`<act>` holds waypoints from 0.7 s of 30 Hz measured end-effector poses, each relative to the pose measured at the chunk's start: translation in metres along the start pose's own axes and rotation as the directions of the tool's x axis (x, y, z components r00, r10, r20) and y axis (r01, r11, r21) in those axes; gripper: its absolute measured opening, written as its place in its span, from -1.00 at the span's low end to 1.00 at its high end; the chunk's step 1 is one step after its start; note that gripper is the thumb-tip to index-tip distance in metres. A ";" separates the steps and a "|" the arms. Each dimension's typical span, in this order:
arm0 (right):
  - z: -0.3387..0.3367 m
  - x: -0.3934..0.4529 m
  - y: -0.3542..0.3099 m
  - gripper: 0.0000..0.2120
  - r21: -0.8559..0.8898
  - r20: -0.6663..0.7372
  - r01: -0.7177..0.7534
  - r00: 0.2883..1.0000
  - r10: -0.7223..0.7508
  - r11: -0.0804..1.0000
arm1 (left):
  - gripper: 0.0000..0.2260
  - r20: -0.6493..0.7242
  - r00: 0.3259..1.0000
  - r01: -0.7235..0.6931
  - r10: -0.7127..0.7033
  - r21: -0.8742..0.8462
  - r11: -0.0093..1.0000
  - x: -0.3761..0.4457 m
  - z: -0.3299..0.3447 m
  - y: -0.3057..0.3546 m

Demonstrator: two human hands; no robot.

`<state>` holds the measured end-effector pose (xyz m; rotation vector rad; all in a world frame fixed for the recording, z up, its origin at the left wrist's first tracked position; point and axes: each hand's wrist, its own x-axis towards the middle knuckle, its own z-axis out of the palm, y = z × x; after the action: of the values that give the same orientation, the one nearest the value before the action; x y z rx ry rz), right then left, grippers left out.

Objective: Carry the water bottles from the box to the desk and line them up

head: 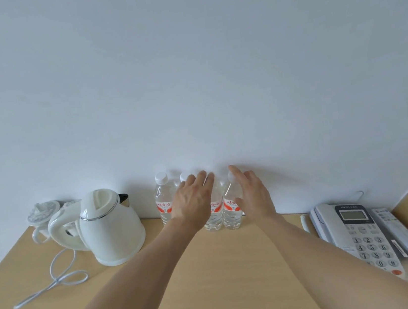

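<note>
Water bottles stand upright on the wooden surface (213,269), against the white wall (186,66), between the white electric kettle (108,226) and the desk phone (361,234). At least three can be counted: the left bottle (164,203) with its white cap clear of the hands, the middle bottle (213,216) and the right bottle (232,212), these two touching side by side. One more cap shows just behind the left hand's fingers, so possibly a fourth; partly hidden, cannot confirm.

Left hand (193,202) is stretched out flat, fingers straight, in front of the bottles between left and middle; it holds nothing. Contact with a bottle can't be told. Right hand (252,194) is likewise spread, fingers straight, beside the right bottle, nothing in its grip; looks near or touching the bottle's side, unclear.

Progress judgement: late stage. Bottles are on the surface and roughly in a row along the wall; the hands look to be nudging or squaring up the line. The box is not in view, so whether any bottles remain to fetch cannot be told.

Also there: kettle's white cord (58,279) looped at left, a remote control (403,237) just right of the phone.
</note>
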<state>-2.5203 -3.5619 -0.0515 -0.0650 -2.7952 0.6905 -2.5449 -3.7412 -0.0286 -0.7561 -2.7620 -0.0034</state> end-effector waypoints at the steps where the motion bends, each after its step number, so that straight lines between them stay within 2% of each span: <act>1: -0.003 0.000 0.001 -0.16 0.035 -0.005 -0.003 1.000 0.003 0.999 | -0.41 -0.025 1.000 -0.001 0.002 0.018 1.000 0.005 0.000 0.000; 3: -0.007 0.002 0.001 -0.25 0.116 -0.046 -0.021 0.999 0.027 0.993 | -0.44 -0.044 0.999 -0.009 0.011 0.039 0.999 0.017 -0.002 -0.001; 4: -0.010 0.005 0.001 -0.36 0.126 -0.052 -0.047 0.997 0.054 0.991 | -0.46 -0.042 0.999 -0.012 0.014 0.056 0.998 0.023 -0.003 -0.001; 6: -0.013 0.013 -0.001 -0.60 0.072 -0.014 -0.112 0.993 0.113 0.991 | -0.53 -0.034 0.999 -0.018 0.021 0.101 0.995 0.032 -0.004 -0.002; 8: -0.014 0.018 -0.002 -0.72 0.030 0.026 -0.127 0.992 0.126 0.992 | -0.63 -0.021 0.999 -0.031 0.034 0.129 0.991 0.035 -0.004 -0.004; 17: -0.018 0.021 0.007 -0.73 0.093 0.031 -0.053 0.998 0.050 0.994 | -0.78 0.013 1.000 -0.004 0.003 0.125 0.992 0.045 -0.004 -0.003; 21: -0.021 0.021 0.007 -0.70 0.110 0.056 -0.049 0.998 0.043 0.993 | -0.73 0.014 1.000 -0.027 0.025 0.092 0.995 0.043 -0.002 -0.007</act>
<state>-2.5348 -3.5439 -0.0321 -0.0916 -2.8075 0.8696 -2.5836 -3.7258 -0.0146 -0.7701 -2.7425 0.1340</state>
